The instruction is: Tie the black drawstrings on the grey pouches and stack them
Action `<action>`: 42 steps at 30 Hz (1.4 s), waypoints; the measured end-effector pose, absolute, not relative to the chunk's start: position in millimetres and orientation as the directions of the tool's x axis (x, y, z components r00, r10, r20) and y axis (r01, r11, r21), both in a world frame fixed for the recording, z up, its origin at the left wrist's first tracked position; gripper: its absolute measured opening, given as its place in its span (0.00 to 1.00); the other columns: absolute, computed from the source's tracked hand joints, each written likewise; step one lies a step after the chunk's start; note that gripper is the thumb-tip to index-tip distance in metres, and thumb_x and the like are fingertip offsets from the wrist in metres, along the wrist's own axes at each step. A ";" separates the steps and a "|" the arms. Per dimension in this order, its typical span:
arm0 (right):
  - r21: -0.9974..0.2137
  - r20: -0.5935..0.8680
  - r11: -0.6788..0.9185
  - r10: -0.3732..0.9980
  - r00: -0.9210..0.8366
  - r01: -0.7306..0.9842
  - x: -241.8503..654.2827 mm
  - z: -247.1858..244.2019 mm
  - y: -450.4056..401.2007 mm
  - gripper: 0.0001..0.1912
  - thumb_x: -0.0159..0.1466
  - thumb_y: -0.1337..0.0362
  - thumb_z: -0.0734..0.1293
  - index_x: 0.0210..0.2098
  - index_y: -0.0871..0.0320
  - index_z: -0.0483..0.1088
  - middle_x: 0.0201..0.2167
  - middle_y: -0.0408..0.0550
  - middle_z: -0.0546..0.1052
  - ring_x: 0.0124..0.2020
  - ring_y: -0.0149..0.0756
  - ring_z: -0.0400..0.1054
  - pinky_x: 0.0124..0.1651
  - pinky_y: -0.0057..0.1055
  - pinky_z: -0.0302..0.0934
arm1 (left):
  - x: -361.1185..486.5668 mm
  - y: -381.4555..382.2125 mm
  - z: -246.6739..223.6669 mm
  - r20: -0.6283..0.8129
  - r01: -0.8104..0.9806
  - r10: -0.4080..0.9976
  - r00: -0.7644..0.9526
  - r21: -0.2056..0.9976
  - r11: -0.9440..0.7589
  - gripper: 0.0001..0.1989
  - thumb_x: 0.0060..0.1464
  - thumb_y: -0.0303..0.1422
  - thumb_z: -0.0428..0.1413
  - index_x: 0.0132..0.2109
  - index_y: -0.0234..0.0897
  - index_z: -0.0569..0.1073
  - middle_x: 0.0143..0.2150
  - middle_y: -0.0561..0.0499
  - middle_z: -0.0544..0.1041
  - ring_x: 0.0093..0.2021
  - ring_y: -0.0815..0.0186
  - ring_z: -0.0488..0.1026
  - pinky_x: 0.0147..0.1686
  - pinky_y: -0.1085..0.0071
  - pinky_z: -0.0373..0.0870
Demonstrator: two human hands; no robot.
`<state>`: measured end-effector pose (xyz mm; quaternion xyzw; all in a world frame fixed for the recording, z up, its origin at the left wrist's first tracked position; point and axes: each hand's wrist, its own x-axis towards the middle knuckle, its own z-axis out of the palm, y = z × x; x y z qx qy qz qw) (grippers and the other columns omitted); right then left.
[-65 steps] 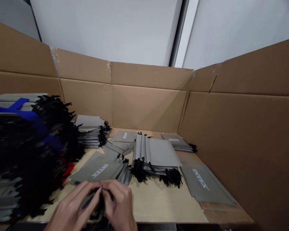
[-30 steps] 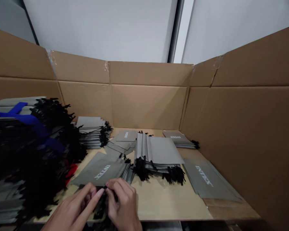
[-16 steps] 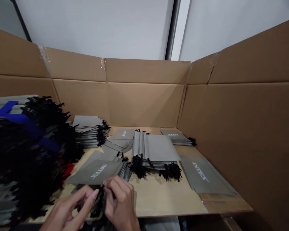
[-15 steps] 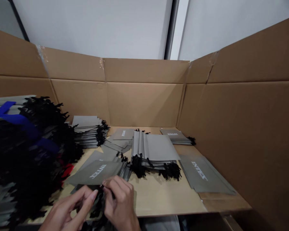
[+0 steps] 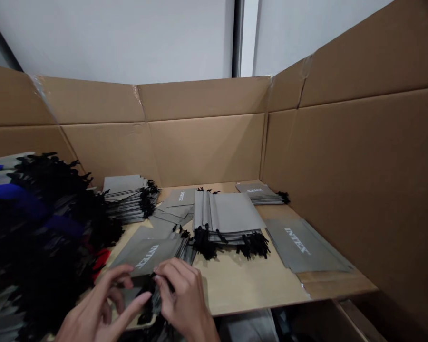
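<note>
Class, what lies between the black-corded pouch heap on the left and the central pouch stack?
The head view shows a loose pile of grey INTEX drawstring pouches.

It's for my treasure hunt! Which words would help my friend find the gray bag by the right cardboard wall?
Find the tall brown cardboard wall on the right, then look down to the pale wooden board at its foot. The gray bag lies flat beside that wall, with white INTEX letters. Unlike the stack of bags next to it, it shows no black cords.

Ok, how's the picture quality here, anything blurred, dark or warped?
Head view: the black drawstring heap is dark and loses detail; the grey INTEX pouches stay legible; the wide lens seems to bend the cardboard box wall; lighting is soft, without strong glare.
</note>
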<state>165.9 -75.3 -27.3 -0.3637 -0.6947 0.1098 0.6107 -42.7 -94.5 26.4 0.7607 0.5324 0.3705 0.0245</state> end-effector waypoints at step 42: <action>-0.716 0.665 0.586 0.738 0.115 0.379 203.7 -29.8 -74.5 0.08 0.75 0.64 0.70 0.45 0.52 0.84 0.42 0.49 0.73 0.36 0.34 0.72 0.33 0.29 0.68 | -41.1 -82.0 0.3 0.582 0.484 0.812 0.032 0.702 -0.522 0.16 0.77 0.37 0.51 0.50 0.37 0.83 0.35 0.50 0.84 0.36 0.65 0.82 0.41 0.71 0.78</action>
